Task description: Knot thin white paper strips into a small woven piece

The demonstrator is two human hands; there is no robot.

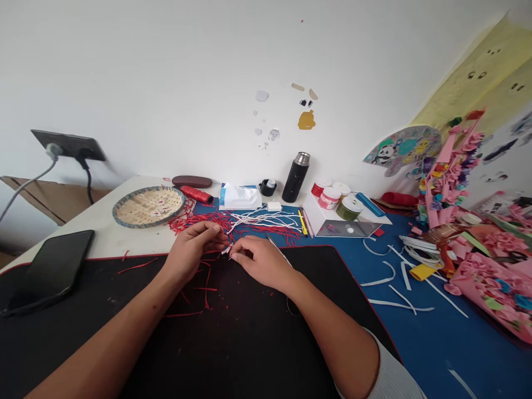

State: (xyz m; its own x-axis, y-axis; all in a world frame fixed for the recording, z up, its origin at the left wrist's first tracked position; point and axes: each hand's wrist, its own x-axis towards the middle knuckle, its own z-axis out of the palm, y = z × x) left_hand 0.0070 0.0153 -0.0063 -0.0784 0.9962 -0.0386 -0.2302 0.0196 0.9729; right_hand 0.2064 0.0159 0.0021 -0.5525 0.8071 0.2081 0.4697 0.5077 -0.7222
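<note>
Over the black mat [266,343], my left hand [195,245] and my right hand [260,259] are close together, both with fingers pinched. A small white piece [226,250], perhaps knotted cord, shows between the fingertips, nearest the right thumb and index finger. What the left fingertips pinch is too small to make out. Short red cords [206,288] and tiny red scraps lie on the mat below the hands. Just behind them spread a bundle of white cords [266,220] and a tangle of red cords [195,221].
A woven basket [124,217], a red thread spool [197,194] and a black thermos [295,180] stand behind. A phone [56,266] lies left. Paint jars [330,198] sit on a white box [320,221]. White strips [399,305] and pink paper flowers [494,288] are at right.
</note>
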